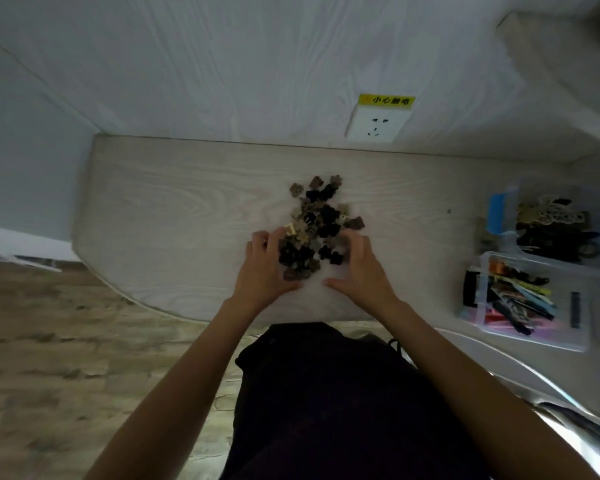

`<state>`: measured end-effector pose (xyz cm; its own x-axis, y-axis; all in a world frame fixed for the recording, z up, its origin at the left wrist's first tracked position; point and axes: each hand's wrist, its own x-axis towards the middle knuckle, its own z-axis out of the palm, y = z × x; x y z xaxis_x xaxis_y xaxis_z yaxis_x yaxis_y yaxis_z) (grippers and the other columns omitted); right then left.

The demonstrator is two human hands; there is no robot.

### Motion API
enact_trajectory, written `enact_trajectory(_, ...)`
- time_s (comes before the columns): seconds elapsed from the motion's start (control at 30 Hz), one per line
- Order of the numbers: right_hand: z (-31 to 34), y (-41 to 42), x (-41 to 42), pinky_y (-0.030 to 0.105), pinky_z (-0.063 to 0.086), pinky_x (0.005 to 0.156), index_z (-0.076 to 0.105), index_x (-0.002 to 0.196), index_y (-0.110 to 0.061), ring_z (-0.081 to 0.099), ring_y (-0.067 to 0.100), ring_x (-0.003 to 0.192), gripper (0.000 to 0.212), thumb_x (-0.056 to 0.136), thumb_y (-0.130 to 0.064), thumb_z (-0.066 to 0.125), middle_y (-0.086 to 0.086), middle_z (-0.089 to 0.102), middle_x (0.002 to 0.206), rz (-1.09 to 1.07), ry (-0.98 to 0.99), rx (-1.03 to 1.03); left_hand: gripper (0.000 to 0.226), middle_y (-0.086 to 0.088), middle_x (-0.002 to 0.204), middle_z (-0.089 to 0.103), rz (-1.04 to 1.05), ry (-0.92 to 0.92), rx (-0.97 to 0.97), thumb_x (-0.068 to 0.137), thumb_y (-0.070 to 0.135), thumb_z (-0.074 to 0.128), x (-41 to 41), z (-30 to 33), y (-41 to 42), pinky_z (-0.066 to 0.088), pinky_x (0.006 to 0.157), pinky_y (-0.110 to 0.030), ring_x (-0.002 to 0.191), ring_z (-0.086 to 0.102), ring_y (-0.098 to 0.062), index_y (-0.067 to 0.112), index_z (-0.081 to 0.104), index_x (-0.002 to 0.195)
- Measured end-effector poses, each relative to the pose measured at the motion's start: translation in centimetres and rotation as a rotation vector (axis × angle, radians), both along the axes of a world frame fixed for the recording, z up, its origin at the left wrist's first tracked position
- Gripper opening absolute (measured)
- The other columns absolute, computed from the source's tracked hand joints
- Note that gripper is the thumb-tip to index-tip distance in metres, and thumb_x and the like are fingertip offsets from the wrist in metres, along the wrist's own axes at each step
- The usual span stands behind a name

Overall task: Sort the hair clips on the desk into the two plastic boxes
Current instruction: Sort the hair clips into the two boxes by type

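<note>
A pile of small dark brown, black and beige hair clips point(321, 220) lies in the middle of the light wooden desk point(187, 209). My left hand point(262, 268) cups the pile's near left side, fingers curved against the clips. My right hand point(359, 266) cups the near right side the same way. Neither hand plainly lifts a clip. Two clear plastic boxes stand at the right: the far box point(499, 216) holds dark and cream clips, and the near box point(579, 337) holds several long colourful clips.
A wall socket point(376, 123) with a yellow warning label sits on the wall behind the desk. The desk's rounded front edge curves towards my lap. Wooden floor shows at the left. A shiny metal rail point(551, 386) runs at the lower right.
</note>
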<state>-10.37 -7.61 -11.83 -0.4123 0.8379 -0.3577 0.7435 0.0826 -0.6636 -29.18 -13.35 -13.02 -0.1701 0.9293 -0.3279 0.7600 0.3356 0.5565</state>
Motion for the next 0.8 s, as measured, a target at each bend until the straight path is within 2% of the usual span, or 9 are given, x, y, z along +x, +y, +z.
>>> enact_trajectory(0.1,-0.2,-0.6,-1.5,0.04,0.049,0.087,0.03,0.132,-0.02,0.049,0.027,0.11,0.08,0.069,-0.028,0.078,0.011,0.036,0.128,0.096,-0.077,0.03,0.076,-0.013,0.117,0.045,0.052,-0.081,0.051,0.063,0.033,0.082,0.6,0.0,0.4,0.049,0.081,-0.038,0.103,0.053,-0.032,0.012,0.043,0.125)
enact_trajectory(0.2,-0.5,-0.4,-2.5,0.044,0.051,0.083,0.032,0.134,-0.02,0.052,0.031,0.105,0.077,0.072,-0.034,0.075,0.015,0.034,0.129,0.105,-0.147,0.08,0.061,-0.01,0.115,0.05,0.024,-0.072,0.057,0.072,0.031,0.076,0.7,0.3,0.8,0.04,0.071,-0.028,0.098,0.058,-0.029,0.014,0.045,0.122)
enact_trajectory(0.27,-0.4,-0.2,-2.8,0.045,0.052,0.082,0.034,0.134,-0.02,0.053,0.032,0.102,0.076,0.072,-0.04,0.073,0.016,0.034,0.129,0.083,-0.186,0.107,0.059,-0.009,0.116,0.051,0.002,-0.074,0.049,0.073,0.027,0.075,0.7,0.6,1.0,0.039,0.074,-0.027,0.099,0.057,-0.027,0.016,0.046,0.124)
enact_trajectory(0.37,-0.3,0.0,-3.2,0.042,0.05,0.079,0.039,0.129,-0.015,0.055,0.031,0.1,0.068,0.075,-0.041,0.071,0.017,0.036,0.128,0.078,-0.221,0.132,0.06,-0.01,0.12,0.049,-0.045,-0.063,0.053,0.075,0.026,0.072,0.6,0.8,1.1,0.045,0.079,-0.033,0.1,0.058,-0.029,0.018,0.045,0.129)
enact_trajectory(0.5,-0.2,0.1,-3.2,0.04,0.049,0.078,0.044,0.122,-0.012,0.056,0.031,0.097,0.055,0.077,-0.029,0.071,0.016,0.041,0.122,0.007,-0.167,0.12,0.06,-0.012,0.123,0.046,-0.07,-0.041,0.024,0.077,0.027,0.07,0.8,0.8,1.6,0.046,0.083,-0.035,0.1,0.058,-0.031,0.017,0.043,0.13)
enact_trajectory(0.6,-0.1,0.1,-3.1,0.038,0.047,0.081,0.045,0.123,-0.012,0.054,0.031,0.1,0.053,0.077,-0.023,0.071,0.016,0.039,0.124,-0.028,-0.111,0.107,0.061,-0.012,0.122,0.046,-0.063,-0.056,0.033,0.075,0.025,0.071,1.0,0.8,2.0,0.045,0.081,-0.034,0.099,0.058,-0.032,0.015,0.044,0.129)
enact_trajectory(0.7,-0.1,0.2,-3.0,0.039,0.047,0.081,0.045,0.118,-0.008,0.053,0.031,0.1,0.051,0.076,-0.019,0.071,0.015,0.04,0.124,-0.066,-0.063,0.082,0.062,-0.009,0.118,0.048,-0.016,-0.119,0.027,0.073,0.026,0.073,0.9,0.4,2.5,0.042,0.077,-0.026,0.097,0.058,-0.025,0.018,0.045,0.127)
enact_trajectory(0.8,-0.2,0.8,-2.5,0.036,0.045,0.081,0.044,0.111,-0.006,0.051,0.027,0.101,0.051,0.072,-0.018,0.074,0.014,0.047,0.117,-0.166,0.032,0.002,0.061,-0.005,0.118,0.051,0.033,-0.249,0.041,0.073,0.026,0.074,1.0,0.1,2.9,0.05,0.08,-0.026,0.099,0.06,-0.019,0.021,0.046,0.126)
